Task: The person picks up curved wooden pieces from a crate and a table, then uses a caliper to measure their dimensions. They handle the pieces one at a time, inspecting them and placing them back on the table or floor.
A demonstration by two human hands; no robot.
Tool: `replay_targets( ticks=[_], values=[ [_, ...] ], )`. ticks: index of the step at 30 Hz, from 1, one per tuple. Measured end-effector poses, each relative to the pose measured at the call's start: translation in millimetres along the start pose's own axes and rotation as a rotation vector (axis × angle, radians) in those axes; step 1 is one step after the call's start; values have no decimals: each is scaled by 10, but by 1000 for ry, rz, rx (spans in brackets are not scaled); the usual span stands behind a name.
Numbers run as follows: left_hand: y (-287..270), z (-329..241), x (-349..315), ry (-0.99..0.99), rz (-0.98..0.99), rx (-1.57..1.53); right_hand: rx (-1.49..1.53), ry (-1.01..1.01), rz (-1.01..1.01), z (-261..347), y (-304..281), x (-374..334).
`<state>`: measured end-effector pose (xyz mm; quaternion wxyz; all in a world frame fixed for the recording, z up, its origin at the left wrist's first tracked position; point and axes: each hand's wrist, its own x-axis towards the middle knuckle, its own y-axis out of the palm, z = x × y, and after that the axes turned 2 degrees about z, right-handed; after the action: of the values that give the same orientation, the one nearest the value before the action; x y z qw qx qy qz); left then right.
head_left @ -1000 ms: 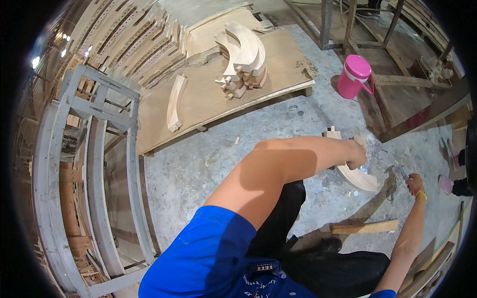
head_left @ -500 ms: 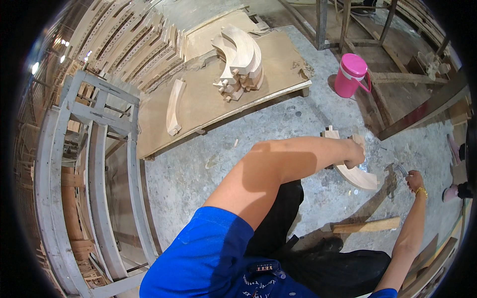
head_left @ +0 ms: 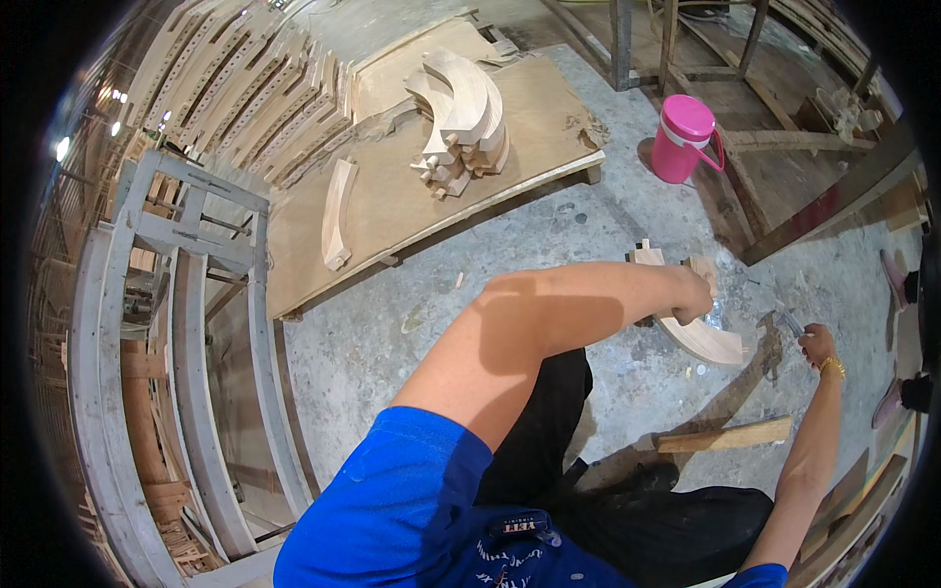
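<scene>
A pale curved wooden piece (head_left: 714, 344) with tenons at its ends lies on the concrete floor in front of me. My left hand (head_left: 692, 296) is closed over its middle, and my fingertips are partly hidden. Just beyond that hand a short wooden block (head_left: 702, 269) shows; whether it joins the curved piece I cannot tell. To the right, my right hand (head_left: 817, 346), with a gold bracelet at the wrist, grips a hammer (head_left: 787, 323). The hammer's metal head is apart from the wood, above its shadow on the floor.
A loose wooden strip (head_left: 725, 435) lies near my legs. Stacked curved pieces (head_left: 470, 108) and a single one (head_left: 339, 216) rest on a low board (head_left: 392, 211). Beyond stands a pink jug (head_left: 678, 142). Metal frames (head_left: 186, 294) rise at left; another person's feet (head_left: 892, 392) are at right.
The whole view has shifted slightly. My left hand stays at the curved piece, and my right hand keeps hold of the hammer with hardly any movement.
</scene>
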<state>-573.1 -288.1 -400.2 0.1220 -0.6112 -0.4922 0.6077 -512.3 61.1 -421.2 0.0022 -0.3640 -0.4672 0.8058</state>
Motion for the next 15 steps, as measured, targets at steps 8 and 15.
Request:
replay_targets(
  ticks=[8, 15],
  values=[
    [8, -13, -1, 16, -44, 19, -21, 1, -8, 13, -6, -35],
    [-17, -11, -39, 38, -20, 29, -30, -7, 10, 37, -12, -62]
  ],
)
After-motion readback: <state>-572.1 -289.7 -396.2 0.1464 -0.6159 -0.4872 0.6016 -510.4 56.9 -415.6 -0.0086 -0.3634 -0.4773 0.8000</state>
